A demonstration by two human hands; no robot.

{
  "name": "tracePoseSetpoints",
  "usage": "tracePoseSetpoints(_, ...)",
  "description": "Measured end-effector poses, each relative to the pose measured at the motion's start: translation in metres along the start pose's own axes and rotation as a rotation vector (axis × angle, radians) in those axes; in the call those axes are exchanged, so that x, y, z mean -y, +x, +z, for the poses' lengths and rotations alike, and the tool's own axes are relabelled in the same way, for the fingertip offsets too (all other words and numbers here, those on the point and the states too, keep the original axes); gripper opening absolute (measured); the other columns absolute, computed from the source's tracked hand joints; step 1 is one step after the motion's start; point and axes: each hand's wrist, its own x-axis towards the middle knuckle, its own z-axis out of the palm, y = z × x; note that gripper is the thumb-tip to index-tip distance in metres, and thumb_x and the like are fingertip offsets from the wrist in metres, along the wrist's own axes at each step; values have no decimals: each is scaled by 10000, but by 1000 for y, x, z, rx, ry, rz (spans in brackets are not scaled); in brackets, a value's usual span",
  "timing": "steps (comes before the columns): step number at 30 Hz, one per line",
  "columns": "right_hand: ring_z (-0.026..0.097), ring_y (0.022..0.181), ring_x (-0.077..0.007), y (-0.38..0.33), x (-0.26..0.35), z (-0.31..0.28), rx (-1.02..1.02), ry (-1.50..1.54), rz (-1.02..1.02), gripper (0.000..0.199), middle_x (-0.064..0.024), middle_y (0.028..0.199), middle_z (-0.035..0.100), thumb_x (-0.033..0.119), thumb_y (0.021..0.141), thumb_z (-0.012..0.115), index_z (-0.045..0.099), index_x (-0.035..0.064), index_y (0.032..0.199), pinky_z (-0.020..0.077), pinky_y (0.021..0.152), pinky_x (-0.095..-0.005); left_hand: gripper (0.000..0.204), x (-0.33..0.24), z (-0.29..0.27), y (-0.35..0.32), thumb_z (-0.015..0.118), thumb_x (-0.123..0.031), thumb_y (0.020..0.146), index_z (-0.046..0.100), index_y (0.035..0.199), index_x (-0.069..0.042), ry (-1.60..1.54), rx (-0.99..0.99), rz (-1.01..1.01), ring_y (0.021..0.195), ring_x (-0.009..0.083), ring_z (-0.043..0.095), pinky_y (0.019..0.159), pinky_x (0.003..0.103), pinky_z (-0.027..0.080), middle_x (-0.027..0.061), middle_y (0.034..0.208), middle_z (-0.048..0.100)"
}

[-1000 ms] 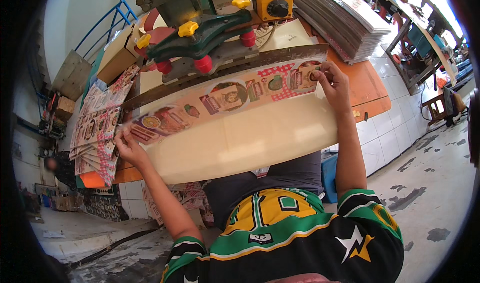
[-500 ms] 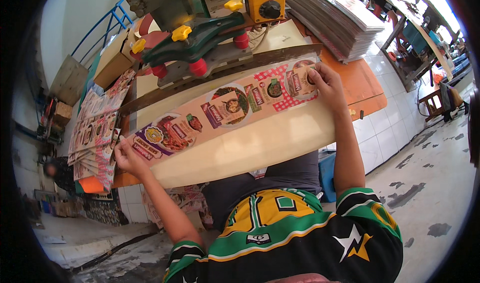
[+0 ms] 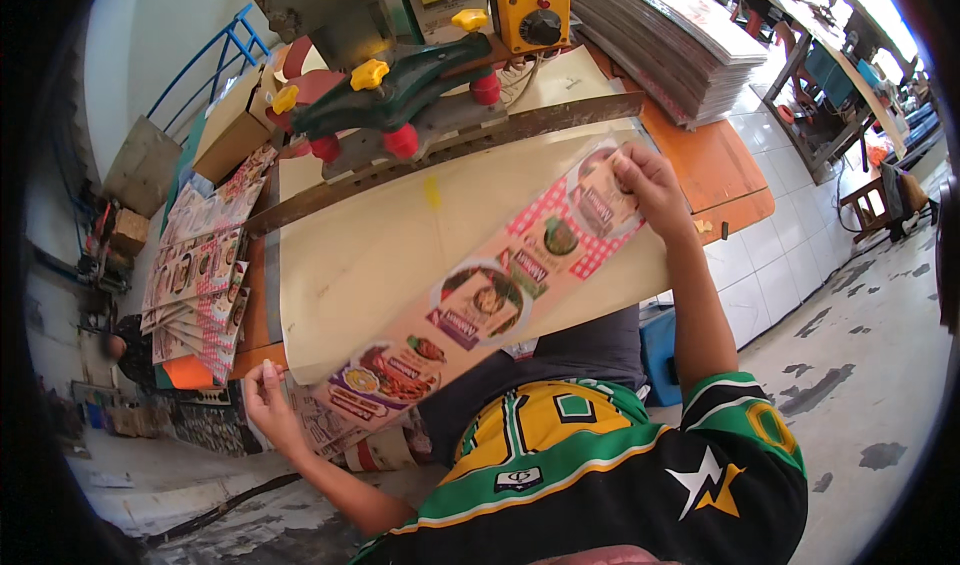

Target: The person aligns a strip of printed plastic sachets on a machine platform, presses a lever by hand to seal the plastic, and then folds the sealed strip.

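Observation:
A long printed plastic strip (image 3: 480, 300) with food pictures and a red-checked band slants across the view. My right hand (image 3: 650, 187) pinches its upper right end, and its lower left end hangs past the near edge of the cream sheet (image 3: 345, 265). My left hand (image 3: 272, 405) is apart from the strip, near the table's left front corner, with its fingers loosely extended and nothing visible in them. Beyond the sheet stands a press machine with a dark green head (image 3: 400, 105), yellow knobs and red feet, above a long metal bar (image 3: 450, 155).
A loose pile of similar printed pieces (image 3: 195, 285) lies on the left of the orange table (image 3: 725, 180). A tall stack of flat sheets (image 3: 670, 45) is at the back right, beside a yellow control box (image 3: 530, 15). A cardboard box (image 3: 230, 125) stands at the back left.
My left hand has let go of the strip and moved down toward me. The strip's left end has swung nearer to me, off the sheet, while my right hand keeps hold.

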Motion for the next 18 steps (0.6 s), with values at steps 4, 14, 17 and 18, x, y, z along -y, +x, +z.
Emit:
tracePoseSetpoints(4, 496, 748, -20, -22, 15, 31, 101, 20, 3, 278, 66, 815, 575, 288, 1070, 643, 664, 25, 982, 428, 664, -209, 246, -35, 26, -2, 624, -215, 1072, 670, 1090, 26, -185, 48, -24, 936, 136, 646, 889, 287, 509, 66, 1010, 696)
tracePoseSetpoints(14, 634, 648, -151, -52, 68, 90, 260, -261, -129, 180, -85, 754, 687, 208, 1010, 706, 699, 28, 1025, 487, 608, -307, 225, -174, 144, -46, 695, -96, 948, 722, 1143, 12, -218, 519, 552, 967, 236, 675, 859, 335, 525, 139, 1059, 705)
tracePoseSetpoints(17, 651, 650, -200, -55, 67, 96, 274, -247, -116, 161, -114, 762, 689, 187, 1005, 704, 692, 31, 1045, 499, 620, -321, 272, -195, 159, -46, 704, -79, 933, 722, 1192, 1, -209, 529, 645, 984, 263, 693, 859, 351, 536, 154, 1080, 711)
tracePoseSetpoints(18, 654, 652, -210, -56, 66, 99, 279, -239, -118, 159, -121, 761, 687, 182, 1003, 705, 689, 31, 1049, 502, 624, -324, 285, -199, 163, -45, 705, -73, 930, 722, 1206, -3, -198, 526, 675, 990, 270, 698, 860, 356, 540, 158, 1087, 712)
